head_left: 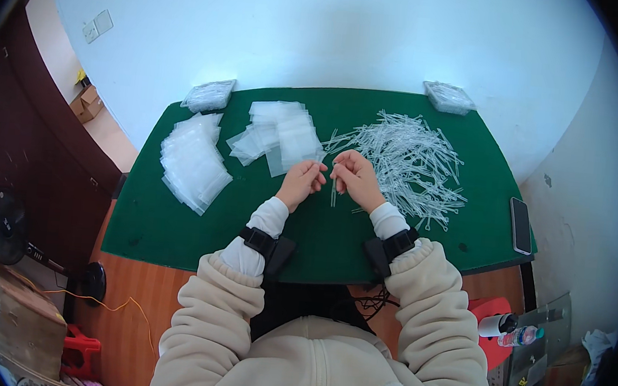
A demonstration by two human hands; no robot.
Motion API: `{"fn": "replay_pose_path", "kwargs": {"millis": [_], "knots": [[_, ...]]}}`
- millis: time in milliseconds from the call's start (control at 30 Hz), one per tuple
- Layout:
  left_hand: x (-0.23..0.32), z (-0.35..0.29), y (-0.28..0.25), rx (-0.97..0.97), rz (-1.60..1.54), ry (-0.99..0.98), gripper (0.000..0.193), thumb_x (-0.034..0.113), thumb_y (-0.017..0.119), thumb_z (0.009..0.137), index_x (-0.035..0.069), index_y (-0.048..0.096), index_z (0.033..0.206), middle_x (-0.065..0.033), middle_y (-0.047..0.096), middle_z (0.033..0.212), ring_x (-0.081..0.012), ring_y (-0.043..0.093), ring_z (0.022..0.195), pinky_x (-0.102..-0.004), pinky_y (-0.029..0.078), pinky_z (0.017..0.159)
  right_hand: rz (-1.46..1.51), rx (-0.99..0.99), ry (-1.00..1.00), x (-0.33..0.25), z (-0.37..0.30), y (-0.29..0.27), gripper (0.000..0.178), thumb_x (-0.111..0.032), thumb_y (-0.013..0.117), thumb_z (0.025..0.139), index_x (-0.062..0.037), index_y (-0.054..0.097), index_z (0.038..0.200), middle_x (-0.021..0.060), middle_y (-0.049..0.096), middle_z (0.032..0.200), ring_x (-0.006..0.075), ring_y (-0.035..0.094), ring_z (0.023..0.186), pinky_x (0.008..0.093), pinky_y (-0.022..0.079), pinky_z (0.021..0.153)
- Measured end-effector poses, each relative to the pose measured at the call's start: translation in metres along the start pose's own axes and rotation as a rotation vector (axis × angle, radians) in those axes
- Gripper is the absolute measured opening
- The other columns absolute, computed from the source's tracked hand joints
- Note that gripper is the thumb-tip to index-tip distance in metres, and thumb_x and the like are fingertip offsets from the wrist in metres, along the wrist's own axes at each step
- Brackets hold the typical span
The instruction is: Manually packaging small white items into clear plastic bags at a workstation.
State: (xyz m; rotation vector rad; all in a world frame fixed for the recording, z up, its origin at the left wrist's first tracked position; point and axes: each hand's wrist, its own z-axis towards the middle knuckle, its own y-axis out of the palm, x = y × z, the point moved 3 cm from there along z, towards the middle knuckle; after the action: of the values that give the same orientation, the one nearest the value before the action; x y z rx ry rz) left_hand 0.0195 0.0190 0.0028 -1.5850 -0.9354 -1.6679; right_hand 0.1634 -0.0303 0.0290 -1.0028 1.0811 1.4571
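My left hand (301, 183) is closed at the middle of the green table, thumb and fingertips pinching what looks like a small clear plastic bag (319, 157) that shows above them. Just to its right, my right hand (356, 179) pinches a few thin clear looped sticks (334, 197), which hang down from the fingers. Beyond the left hand lies a loose heap of flat clear bags (298, 135). A wide, tangled pile of clear looped sticks (411, 161) spreads out beside and behind my right hand.
A fanned stack of clear bags (193, 161) lies on the left of the green table (172, 243). Filled clear packs sit at the far left corner (209, 94) and far right corner (450, 97). A phone (520, 225) rests by the right edge. Bottles (520, 336) stand below.
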Motion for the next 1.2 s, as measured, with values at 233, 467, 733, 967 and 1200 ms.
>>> {"fn": "replay_pose_path", "kwargs": {"millis": [233,467,733,967,1200], "knots": [[0.003,-0.007,0.015,-0.100,-0.031,-0.112,0.024,0.023,0.038,0.094,0.004,0.052,0.102,-0.0031,0.056,0.078,-0.0127,0.056,0.069,-0.0225,0.043,0.063,0.052,0.137,-0.061,0.009,0.004,-0.009,0.005,-0.004,0.053,0.082,-0.0015,0.050,0.086,0.0026,0.056,0.070,0.0073,0.051,0.053,0.0199,0.043,0.050],[0.008,-0.010,0.022,-0.229,-0.145,-0.134,0.025,0.023,0.037,0.095,0.004,0.051,0.100,-0.0032,0.056,0.082,-0.0118,0.056,0.069,-0.0223,0.044,0.061,-0.058,0.167,-0.119,0.012,0.004,-0.013,0.005,-0.002,0.056,0.081,-0.0020,0.052,0.085,0.0015,0.056,0.073,0.0059,0.052,0.059,0.0195,0.043,0.053],[0.013,-0.013,0.024,-0.292,-0.156,-0.140,0.025,0.024,0.037,0.095,0.003,0.051,0.101,-0.0025,0.055,0.081,-0.0097,0.054,0.067,-0.0215,0.043,0.061,-0.038,0.200,-0.148,0.012,0.004,-0.013,0.005,-0.001,0.058,0.080,-0.0019,0.055,0.084,0.0007,0.057,0.075,0.0052,0.053,0.065,0.0185,0.044,0.057],[0.011,-0.014,0.024,-0.332,-0.156,-0.108,0.025,0.023,0.038,0.095,0.003,0.052,0.101,-0.0029,0.058,0.084,-0.0107,0.055,0.072,-0.0234,0.044,0.067,-0.028,0.174,-0.152,0.005,0.001,-0.009,0.007,-0.001,0.059,0.079,-0.0011,0.058,0.086,0.0014,0.059,0.075,0.0050,0.054,0.065,0.0184,0.044,0.057],[0.019,-0.011,0.016,-0.341,0.419,0.263,0.023,0.017,0.039,0.092,0.002,0.057,0.094,-0.0036,0.060,0.089,-0.0121,0.054,0.083,-0.0254,0.041,0.078,-0.084,0.032,-0.121,0.004,0.000,-0.006,0.009,-0.002,0.058,0.080,0.0013,0.060,0.088,0.0030,0.060,0.066,0.0068,0.054,0.054,0.0189,0.044,0.052]]}}
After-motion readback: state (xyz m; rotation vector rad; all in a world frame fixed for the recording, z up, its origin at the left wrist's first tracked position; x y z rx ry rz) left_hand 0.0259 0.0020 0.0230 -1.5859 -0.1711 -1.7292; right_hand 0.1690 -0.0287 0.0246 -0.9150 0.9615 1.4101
